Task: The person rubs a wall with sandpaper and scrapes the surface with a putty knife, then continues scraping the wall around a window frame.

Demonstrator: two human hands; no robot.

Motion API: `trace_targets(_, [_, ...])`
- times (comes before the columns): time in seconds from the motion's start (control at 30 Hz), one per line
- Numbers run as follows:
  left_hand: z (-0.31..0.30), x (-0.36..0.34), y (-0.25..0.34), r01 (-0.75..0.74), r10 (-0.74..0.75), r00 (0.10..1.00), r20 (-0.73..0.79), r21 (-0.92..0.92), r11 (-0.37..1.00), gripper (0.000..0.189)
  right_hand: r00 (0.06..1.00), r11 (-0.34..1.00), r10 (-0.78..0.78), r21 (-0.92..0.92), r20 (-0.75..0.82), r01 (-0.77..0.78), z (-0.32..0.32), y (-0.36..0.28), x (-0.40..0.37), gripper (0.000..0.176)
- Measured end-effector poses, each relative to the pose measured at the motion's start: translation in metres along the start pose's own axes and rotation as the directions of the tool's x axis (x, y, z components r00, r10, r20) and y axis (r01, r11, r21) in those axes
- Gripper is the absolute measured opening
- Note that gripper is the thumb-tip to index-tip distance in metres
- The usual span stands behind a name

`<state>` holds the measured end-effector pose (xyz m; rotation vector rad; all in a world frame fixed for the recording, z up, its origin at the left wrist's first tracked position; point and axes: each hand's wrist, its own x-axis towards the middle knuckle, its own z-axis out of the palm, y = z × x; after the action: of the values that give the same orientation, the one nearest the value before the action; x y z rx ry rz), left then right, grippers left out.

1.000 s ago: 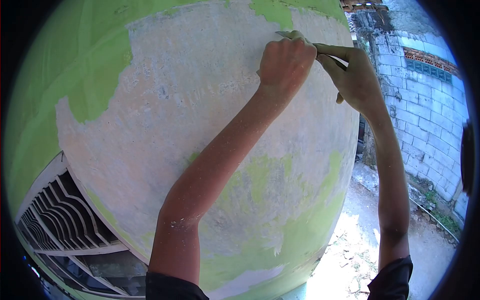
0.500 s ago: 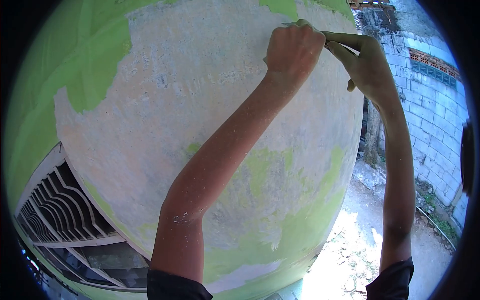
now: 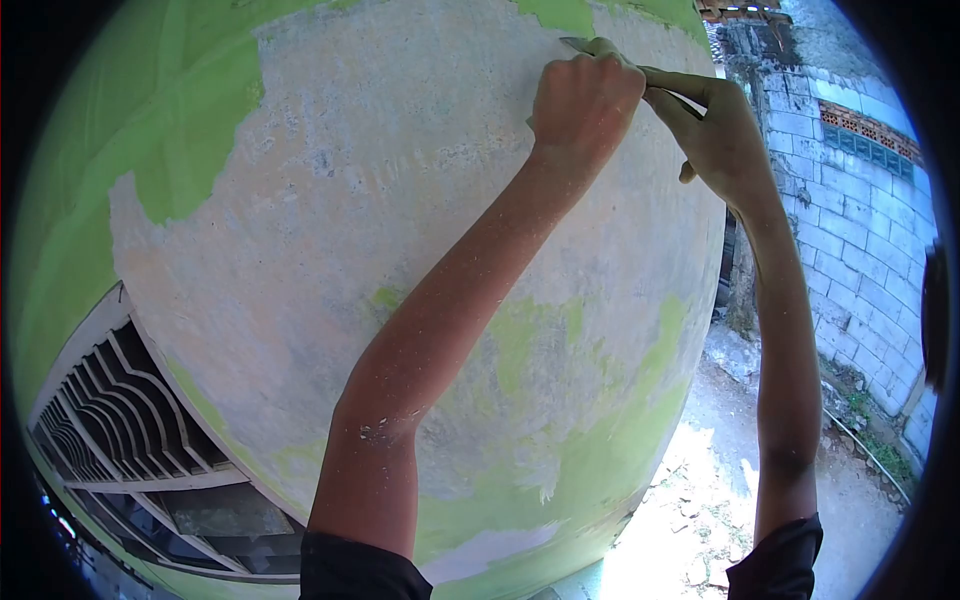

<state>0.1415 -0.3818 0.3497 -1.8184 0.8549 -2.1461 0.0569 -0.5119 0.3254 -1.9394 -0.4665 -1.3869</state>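
A wall with peeling green paint [image 3: 600,460] and a large bare pale patch fills most of the head view. Near its top, my left hand [image 3: 588,105] is closed in a fist around what looks like a scraper [image 3: 574,43]. Only a thin grey pointed bit of its blade shows past the knuckles; the fist hides most of the rest. My right hand [image 3: 728,140] pinches the other end of the same tool between thumb and fingers, just right of the left fist. Pale flecks stick to the left forearm.
At the lower left is a window with a curved metal grille [image 3: 130,410]. A remnant of green paint [image 3: 560,14] borders the bare patch above the hands. To the right stand a grey block wall [image 3: 850,230] and a sunlit path with debris [image 3: 690,520].
Both hands have shifted very slightly left along the wall, and a little more of the blade shows beyond the left fist. The grip of both hands stays the same.
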Motion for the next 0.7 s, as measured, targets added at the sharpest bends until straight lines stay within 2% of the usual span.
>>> trace_targets(0.1, [0.002, -0.002, 0.009, -0.002, 0.004, 0.997, -0.074, 0.035, 0.999, 0.008, 0.999, 0.999, 0.035, -0.018, 0.001, -0.035, 0.001, 0.008, -0.012, 0.03])
trace_targets(0.17, [0.015, 0.0, 0.009, -0.034, 0.034, 0.999, 0.02, -0.011, 0.999, 0.007, 0.998, 0.997, 0.064, -0.038, -0.021, -0.065, 0.007, 0.013, -0.005, 0.031])
trace_targets(0.23, [0.009, 0.007, 0.008, -0.02, 0.02, 1.0, -0.008, -0.002, 1.0, 0.006, 0.999, 1.0, -0.022, -0.008, -0.037, 0.021, 0.002, 0.025, 0.006, 0.031])
trace_targets(0.27, [0.009, 0.008, 0.009, -0.018, 0.018, 0.999, -0.046, 0.003, 1.0, 0.006, 1.0, 0.998, 0.021, -0.061, 0.014, -0.02, -0.007, 0.017, 0.004, 0.031])
trace_targets(0.37, [0.016, 0.004, 0.008, -0.034, 0.034, 0.996, -0.077, -0.001, 0.999, 0.006, 0.999, 0.994, 0.033, -0.105, 0.014, -0.031, -0.005, 0.017, 0.002, 0.031])
trace_targets(0.5, [0.015, 0.026, 0.005, 0.037, -0.037, 0.999, 0.006, -0.027, 0.999, 0.006, 0.996, 0.994, -0.063, -0.088, -0.056, 0.058, -0.005, 0.014, 0.023, 0.031])
trace_targets(0.53, [0.012, 0.021, 0.008, 0.005, -0.005, 0.999, -0.032, 0.008, 1.0, 0.006, 0.999, 0.994, 0.028, -0.111, 0.022, -0.026, -0.022, 0.008, 0.019, 0.032])
trace_targets(0.6, [0.02, 0.009, 0.011, -0.024, 0.031, 0.993, -0.116, 0.059, 0.998, 0.005, 0.999, 0.993, 0.021, -0.12, 0.024, -0.018, -0.011, 0.014, 0.01, 0.031])
trace_targets(0.7, [0.03, 0.006, 0.013, -0.059, 0.06, 0.996, -0.069, 0.021, 0.998, 0.003, 1.0, 0.99, -0.005, -0.14, 0.014, 0.007, -0.004, 0.033, 0.012, 0.031])
